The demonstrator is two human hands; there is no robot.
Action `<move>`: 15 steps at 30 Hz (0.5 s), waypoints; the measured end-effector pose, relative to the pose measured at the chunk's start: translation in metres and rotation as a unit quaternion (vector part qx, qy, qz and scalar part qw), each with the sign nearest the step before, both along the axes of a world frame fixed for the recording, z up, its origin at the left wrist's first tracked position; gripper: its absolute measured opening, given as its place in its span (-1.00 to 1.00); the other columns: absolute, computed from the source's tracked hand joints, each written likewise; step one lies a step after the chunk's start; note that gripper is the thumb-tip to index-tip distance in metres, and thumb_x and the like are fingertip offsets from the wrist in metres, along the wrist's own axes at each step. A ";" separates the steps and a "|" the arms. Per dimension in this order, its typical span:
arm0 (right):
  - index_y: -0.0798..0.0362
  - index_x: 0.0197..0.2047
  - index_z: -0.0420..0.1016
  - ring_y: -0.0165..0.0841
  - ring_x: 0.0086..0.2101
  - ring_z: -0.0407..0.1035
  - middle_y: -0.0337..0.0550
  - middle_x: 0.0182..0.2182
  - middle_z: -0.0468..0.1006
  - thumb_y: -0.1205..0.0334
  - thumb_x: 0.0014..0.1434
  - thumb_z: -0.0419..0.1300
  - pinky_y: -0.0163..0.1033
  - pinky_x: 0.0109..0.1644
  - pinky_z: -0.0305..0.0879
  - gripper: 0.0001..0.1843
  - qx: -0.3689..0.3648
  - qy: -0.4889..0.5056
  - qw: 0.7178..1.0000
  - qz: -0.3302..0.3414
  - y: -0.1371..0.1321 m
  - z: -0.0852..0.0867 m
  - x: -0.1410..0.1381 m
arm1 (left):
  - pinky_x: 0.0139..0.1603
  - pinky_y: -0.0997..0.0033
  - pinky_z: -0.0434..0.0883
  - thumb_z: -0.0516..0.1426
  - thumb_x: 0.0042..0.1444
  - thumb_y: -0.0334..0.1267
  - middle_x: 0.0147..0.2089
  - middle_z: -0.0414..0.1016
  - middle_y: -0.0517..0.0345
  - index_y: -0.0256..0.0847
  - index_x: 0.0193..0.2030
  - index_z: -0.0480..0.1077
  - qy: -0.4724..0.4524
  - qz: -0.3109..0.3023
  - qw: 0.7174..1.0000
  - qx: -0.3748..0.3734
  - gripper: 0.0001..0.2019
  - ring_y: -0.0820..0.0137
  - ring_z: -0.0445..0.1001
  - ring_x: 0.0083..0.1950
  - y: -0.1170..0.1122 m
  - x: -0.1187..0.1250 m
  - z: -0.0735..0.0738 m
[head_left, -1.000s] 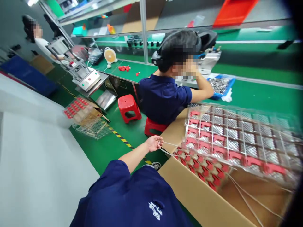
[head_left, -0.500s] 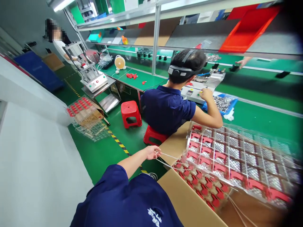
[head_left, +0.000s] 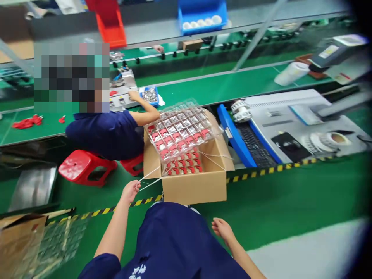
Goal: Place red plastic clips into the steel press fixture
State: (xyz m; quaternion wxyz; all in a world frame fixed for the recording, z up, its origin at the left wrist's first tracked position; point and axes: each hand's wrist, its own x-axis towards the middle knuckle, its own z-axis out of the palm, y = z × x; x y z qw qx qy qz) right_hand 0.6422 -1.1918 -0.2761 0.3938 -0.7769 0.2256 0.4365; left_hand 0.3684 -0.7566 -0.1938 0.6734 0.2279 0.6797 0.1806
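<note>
Seemingly for tension, the left hand pinches white string from the brown cardboard box, the empty right hand loosely half-open

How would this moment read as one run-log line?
left hand: gripping white strings | right hand: nothing visibly held | clear tray: over open carton, red parts in some cells

I can't read any text from here; white lettering on the navy shirt, this side of the cardboard box, is too blurred.
</note>
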 end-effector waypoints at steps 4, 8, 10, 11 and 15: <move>0.11 -0.33 0.59 -0.41 -0.53 0.45 -0.07 -0.46 0.61 0.13 -0.05 0.32 -0.41 -0.49 0.34 -0.76 -0.009 0.016 1.000 -0.022 -0.007 0.002 -0.012 | -0.52 0.63 0.37 0.23 0.30 -0.55 -0.34 0.60 0.10 -0.29 -0.24 0.44 0.028 0.006 1.000 0.007 -0.87 0.55 0.54 -0.48 0.011 0.006 -0.011; 0.04 -0.38 0.60 -0.42 -0.53 0.45 -0.11 -0.47 0.61 0.14 -0.05 0.34 -0.43 -0.51 0.33 -0.83 -0.011 0.028 0.999 -0.033 -0.027 -0.013 -0.016 | -0.53 0.62 0.34 0.32 0.14 -0.64 -0.43 0.55 0.17 -0.31 -0.21 0.45 0.056 -0.007 0.998 0.021 -0.78 0.52 0.53 -0.50 0.009 0.012 -0.021; 0.02 -0.40 0.59 -0.41 -0.54 0.45 -0.11 -0.48 0.60 0.11 -0.06 0.35 -0.43 -0.52 0.32 -0.83 -0.002 0.027 0.999 -0.029 -0.029 -0.019 -0.008 | -0.51 0.61 0.34 0.32 0.14 -0.65 -0.46 0.53 0.19 -0.32 -0.20 0.46 0.073 0.002 0.997 0.026 -0.78 0.51 0.53 -0.50 0.005 0.014 -0.025; 0.01 -0.40 0.59 -0.41 -0.54 0.44 -0.10 -0.48 0.60 0.11 -0.05 0.35 -0.42 -0.52 0.31 -0.83 0.004 0.027 0.999 -0.022 -0.026 -0.020 -0.001 | -0.49 0.60 0.35 0.31 0.15 -0.65 -0.47 0.53 0.19 -0.32 -0.18 0.46 0.085 0.010 0.996 0.028 -0.78 0.52 0.52 -0.50 0.002 0.014 -0.026; 0.04 -0.37 0.60 -0.42 -0.54 0.41 -0.09 -0.48 0.60 0.14 0.02 0.34 -0.42 -0.52 0.29 -0.85 0.048 0.034 0.997 0.058 0.016 0.002 0.044 | -0.37 0.60 0.41 0.29 0.19 -0.63 -0.49 0.50 0.27 -0.29 -0.15 0.45 0.165 0.056 0.984 0.031 -0.78 0.58 0.47 -0.51 -0.018 0.002 -0.026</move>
